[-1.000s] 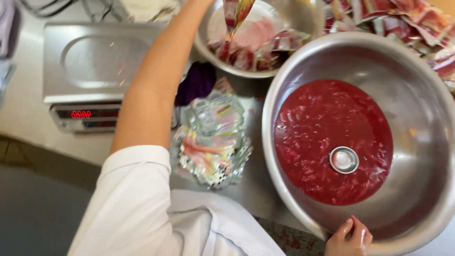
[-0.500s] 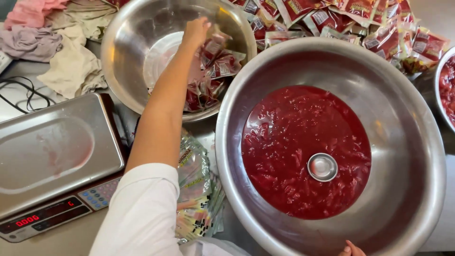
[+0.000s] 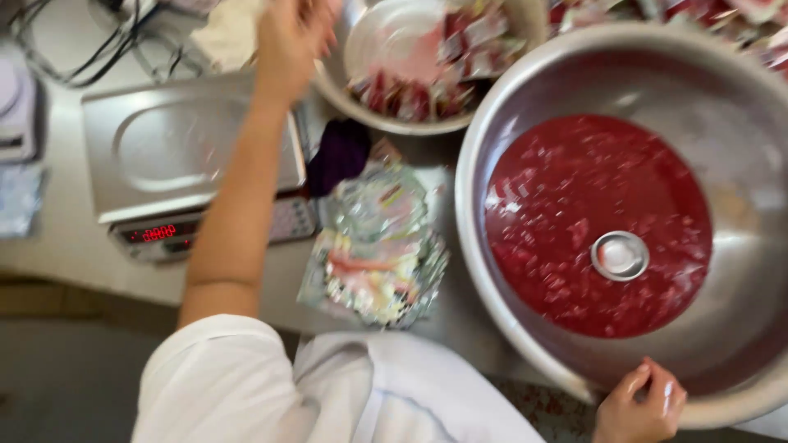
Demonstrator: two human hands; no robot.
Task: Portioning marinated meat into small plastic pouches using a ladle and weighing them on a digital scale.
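Observation:
My left hand (image 3: pixel 289 43) is raised and blurred between the far corner of a steel digital scale (image 3: pixel 164 148) and the left rim of a smaller steel bowl (image 3: pixel 410 125) holding several red filled packets. Whether it holds anything is unclear. My right hand (image 3: pixel 644 406) grips the near rim of a large steel bowl (image 3: pixel 739 246) filled with chunky red sauce (image 3: pixel 566 205). A small round metal cup (image 3: pixel 620 256) sits in the sauce. A stack of empty clear printed pouches (image 3: pixel 377 246) lies between the scale and the large bowl.
A dark purple object (image 3: pixel 341 152) lies between scale and smaller bowl. Cables (image 3: pixel 98 41) and a pale cloth (image 3: pixel 226 33) are at the back left. More red packets (image 3: pixel 739 25) are piled behind the large bowl. The counter's near edge (image 3: pixel 74 279) runs at the left.
My left hand has drawn back out of the smaller bowl to its left rim, by the scale. My right hand stays on the large bowl's rim. The view has shifted.

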